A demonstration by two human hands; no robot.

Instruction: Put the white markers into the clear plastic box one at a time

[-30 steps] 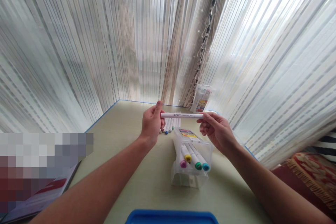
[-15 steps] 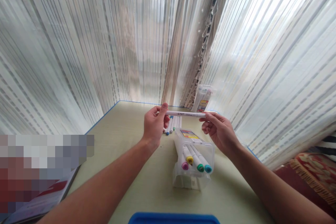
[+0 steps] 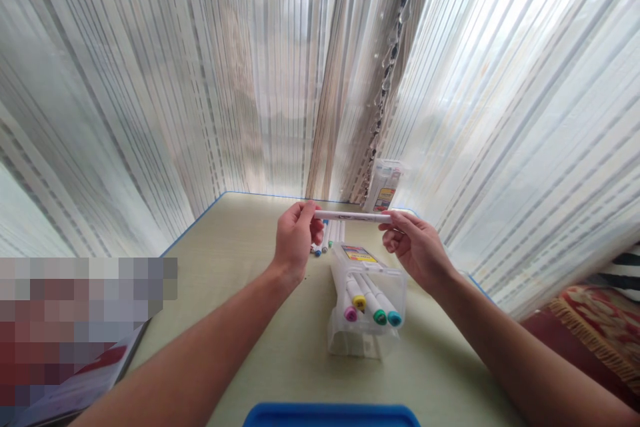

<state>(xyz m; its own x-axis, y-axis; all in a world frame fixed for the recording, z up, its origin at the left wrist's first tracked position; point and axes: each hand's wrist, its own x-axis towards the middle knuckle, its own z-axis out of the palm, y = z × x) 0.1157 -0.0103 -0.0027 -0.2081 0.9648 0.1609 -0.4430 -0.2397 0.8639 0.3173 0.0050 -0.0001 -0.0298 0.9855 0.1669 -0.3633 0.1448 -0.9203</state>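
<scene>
A white marker (image 3: 350, 216) is held level across the view, one end in each hand. My left hand (image 3: 296, 237) is closed around its left end, thumb on top. The right end is pinched between the thumb and fingers of my right hand (image 3: 413, 240). Below the marker, a clear plastic case (image 3: 336, 280) lies on the table with its open end facing me. Inside it rest several white markers with pink, yellow, green and blue caps (image 3: 380, 317). Behind the held marker, a row of loose markers (image 3: 326, 240) lies on the table, partly hidden by my left hand.
At the back of the pale green table (image 3: 225, 240) stands another clear marker case (image 3: 385, 187). A blue edge of some object (image 3: 330, 411) shows at the bottom. Striped sheer curtains (image 3: 275, 80) hang behind the table. A patterned fringed cloth (image 3: 605, 330) is at the right.
Both hands keep their hold on the marker, which stays nearly in place. The whole view has shifted very slightly.
</scene>
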